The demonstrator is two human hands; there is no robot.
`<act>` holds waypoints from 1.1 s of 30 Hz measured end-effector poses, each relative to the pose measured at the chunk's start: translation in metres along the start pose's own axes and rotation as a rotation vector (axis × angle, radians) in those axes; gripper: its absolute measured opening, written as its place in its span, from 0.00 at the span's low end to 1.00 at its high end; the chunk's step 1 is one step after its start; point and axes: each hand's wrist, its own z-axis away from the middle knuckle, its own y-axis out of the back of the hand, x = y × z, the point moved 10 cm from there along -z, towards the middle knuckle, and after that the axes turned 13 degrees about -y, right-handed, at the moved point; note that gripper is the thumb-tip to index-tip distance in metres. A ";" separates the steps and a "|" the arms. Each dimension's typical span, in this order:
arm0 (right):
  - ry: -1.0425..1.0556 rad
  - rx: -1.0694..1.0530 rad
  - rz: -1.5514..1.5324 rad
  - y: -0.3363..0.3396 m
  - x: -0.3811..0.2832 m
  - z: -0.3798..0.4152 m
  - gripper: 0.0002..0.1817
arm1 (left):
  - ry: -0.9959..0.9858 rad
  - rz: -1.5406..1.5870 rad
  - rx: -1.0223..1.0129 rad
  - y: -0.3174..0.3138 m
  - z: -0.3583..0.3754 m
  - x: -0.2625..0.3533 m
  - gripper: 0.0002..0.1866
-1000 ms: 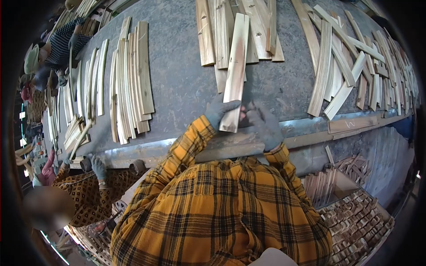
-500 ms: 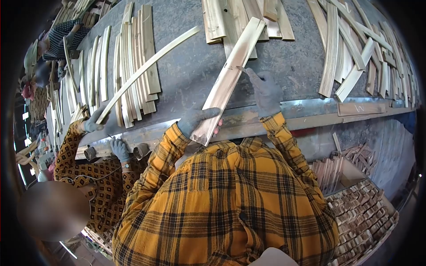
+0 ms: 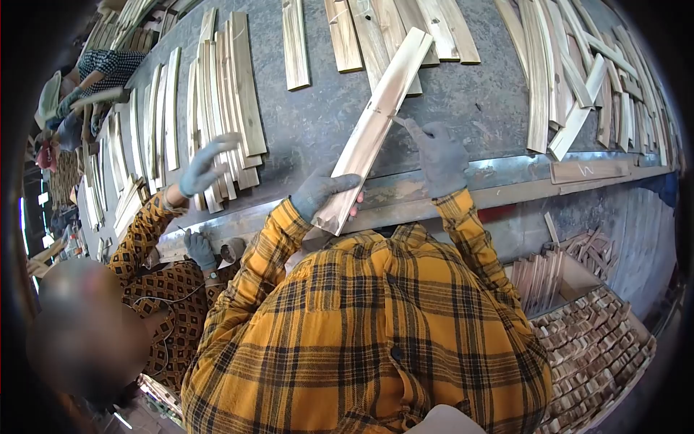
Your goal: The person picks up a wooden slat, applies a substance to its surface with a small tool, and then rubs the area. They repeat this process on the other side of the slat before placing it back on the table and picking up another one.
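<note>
A pale wooden board (image 3: 372, 130) with a brown streak slants up and away from me over the metal-topped table. My left hand (image 3: 322, 192), in a grey glove, grips its near end, thumb across the top face and bare fingertips showing at the right edge. My right hand (image 3: 441, 155), also gloved, is beside the board's right edge, its fingers drawn together toward the wood. A thin dark tip (image 3: 396, 118) projects from those fingers at the board's edge; what it belongs to is too small to make out.
Wooden strips lie in groups at left (image 3: 224, 94), far middle (image 3: 343, 36) and right (image 3: 538, 79). A single board (image 3: 295, 47) lies left of the middle group. At my left, a co-worker's gloved hand (image 3: 210, 165) reaches over the table. A crate of wood pieces (image 3: 589, 354) stands lower right.
The co-worker has let go of the long strip; a board now lies at the far middle-left of the table. My right hand has shifted slightly down and right; my left keeps its grip.
</note>
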 end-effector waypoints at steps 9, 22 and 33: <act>-0.013 -0.034 -0.100 -0.006 0.006 0.009 0.24 | 0.038 -0.060 0.051 0.000 0.003 0.004 0.23; -0.319 -0.115 -0.837 -0.005 -0.002 0.009 0.13 | -0.067 0.036 -0.026 -0.001 0.000 0.004 0.34; -0.246 -0.226 -0.367 -0.021 -0.011 0.019 0.18 | -0.062 0.334 -0.118 -0.008 -0.008 -0.005 0.34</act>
